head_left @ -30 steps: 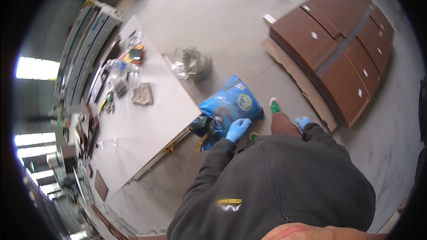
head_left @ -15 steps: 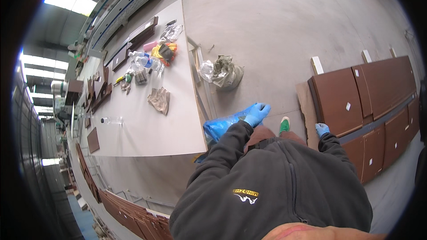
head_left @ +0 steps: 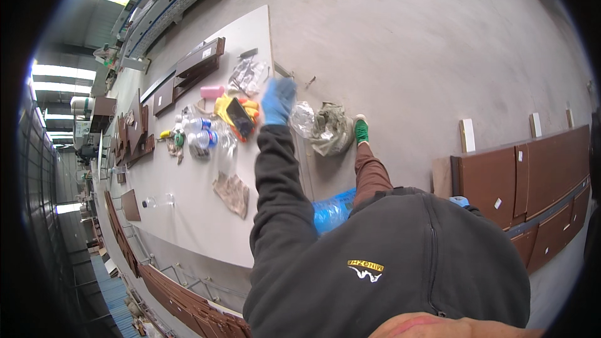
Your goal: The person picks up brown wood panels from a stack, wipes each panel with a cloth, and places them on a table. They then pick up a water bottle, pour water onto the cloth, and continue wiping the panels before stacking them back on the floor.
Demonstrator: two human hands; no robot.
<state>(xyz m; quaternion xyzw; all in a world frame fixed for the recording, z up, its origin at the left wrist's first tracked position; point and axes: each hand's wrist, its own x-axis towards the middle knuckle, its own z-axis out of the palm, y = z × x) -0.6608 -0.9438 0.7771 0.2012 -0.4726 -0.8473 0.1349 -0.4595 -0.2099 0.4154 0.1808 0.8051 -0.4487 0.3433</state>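
Observation:
My left hand (head_left: 278, 101), in a blue glove, is stretched forward over the right edge of the white table (head_left: 194, 231). Its fingers are smeared by motion. Nearest to it lie orange-and-yellow work gloves (head_left: 251, 106) with a dark, phone-like slab (head_left: 240, 119) on top. A crumpled clear plastic wrapper (head_left: 248, 75) and a pink object (head_left: 211, 92) are just beyond. Only a bit of my right hand (head_left: 460, 201), also blue-gloved, shows past my body, near the brown panels; its fingers are hidden. A blue plastic bag (head_left: 333, 211) is partly visible beside my leg, touched by neither hand.
Clear bottles (head_left: 203, 139), a lying bottle (head_left: 159, 201) and a beige cloth (head_left: 231, 194) rest on the table. A grey-green sack (head_left: 332, 129) and a clear plastic bag (head_left: 302, 119) stand on the floor by its edge. Brown panels (head_left: 485, 178) lie stacked at right on pale supports.
My left hand has left the blue bag and swung forward to the table's edge. I have stepped forward, and my right hand has slipped mostly behind my body.

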